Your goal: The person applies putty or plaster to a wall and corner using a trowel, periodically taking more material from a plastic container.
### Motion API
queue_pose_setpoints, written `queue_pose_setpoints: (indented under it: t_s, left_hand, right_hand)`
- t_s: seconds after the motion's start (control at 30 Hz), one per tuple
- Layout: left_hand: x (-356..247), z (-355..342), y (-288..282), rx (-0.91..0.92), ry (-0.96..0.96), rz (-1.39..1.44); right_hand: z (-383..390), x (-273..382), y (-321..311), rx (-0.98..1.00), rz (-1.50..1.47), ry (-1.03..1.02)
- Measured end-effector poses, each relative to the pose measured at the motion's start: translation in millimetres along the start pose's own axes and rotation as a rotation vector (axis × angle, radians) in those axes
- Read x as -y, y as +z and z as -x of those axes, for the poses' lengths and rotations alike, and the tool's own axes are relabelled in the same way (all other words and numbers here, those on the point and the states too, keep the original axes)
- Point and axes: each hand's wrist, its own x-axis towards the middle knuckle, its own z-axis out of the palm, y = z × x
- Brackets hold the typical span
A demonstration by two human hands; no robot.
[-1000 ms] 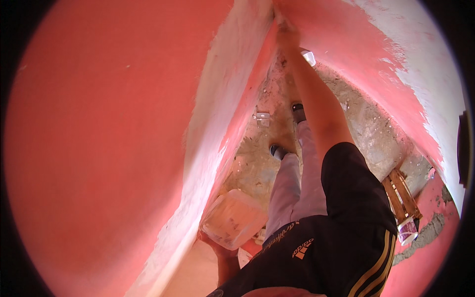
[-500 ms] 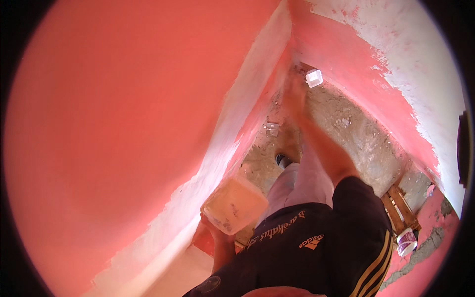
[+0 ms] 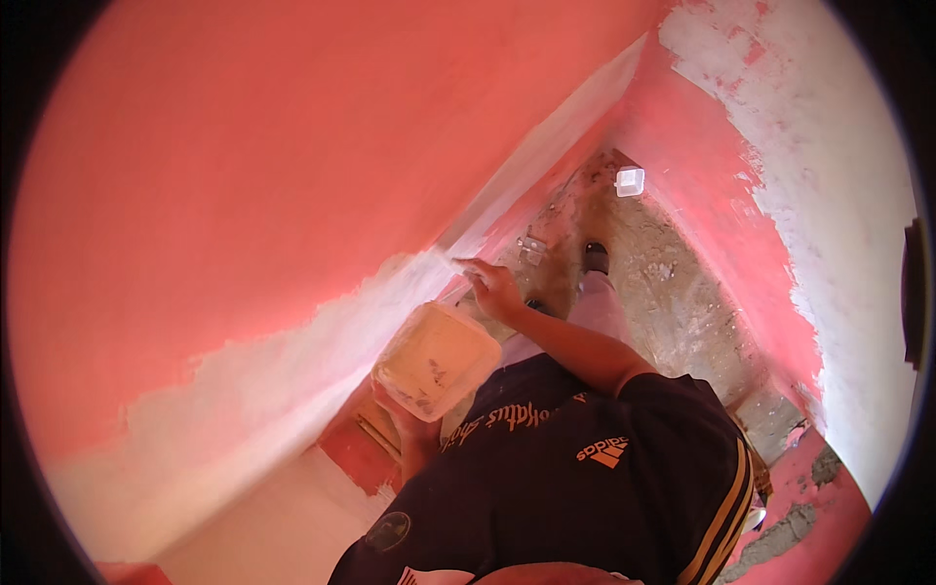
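My left hand (image 3: 413, 421) grips a squarish translucent plastic tub (image 3: 441, 359) from below and the side. Some dark residue shows on the tub's pale orange inside. My right hand (image 3: 495, 291) is at the left wall, beside the whitish band (image 3: 409, 275) that runs along the pink surface. Its index finger points toward that band, and the other fingers are curled in. Whatever those curled fingers hold, if anything, is too small and hidden to name.
A small white square container (image 3: 630, 181) stands on the dirty concrete floor (image 3: 673, 283) near the corner. A small flat pale object (image 3: 531, 250) lies by the left wall's foot. The right wall (image 3: 721, 156) is pink below and whitish above. My foot (image 3: 596, 257) is on the floor.
My right hand has come back from near the far corner to the left wall, close to the tub. The tub remains in my left hand. The view has shifted, and one foot shows farther forward.
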Motion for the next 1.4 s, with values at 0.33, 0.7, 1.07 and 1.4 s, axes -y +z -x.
queue_pose_setpoints:
  t_s: [0.33,0.7,1.07,1.4]
  left_hand:
    - [-26.8,21.3,-75.6,-0.099,0.059,0.147]
    - [-7.7,21.5,-147.4,-0.064,0.149,0.015]
    - [19.7,-4.8,-76.1,-0.039,0.087,0.350]
    - [48.9,-5.0,85.8,0.189,-0.019,0.485]
  right_hand:
    - [-113.1,-29.6,-70.2,-0.584,0.303,0.117]
    - [51.3,26.5,65.4,0.355,-0.144,0.215]
    - [-27.5,118.0,-143.3,-0.139,-0.798,0.426]
    - [-34.7,193.1,-235.7,0.007,-1.212,0.502]
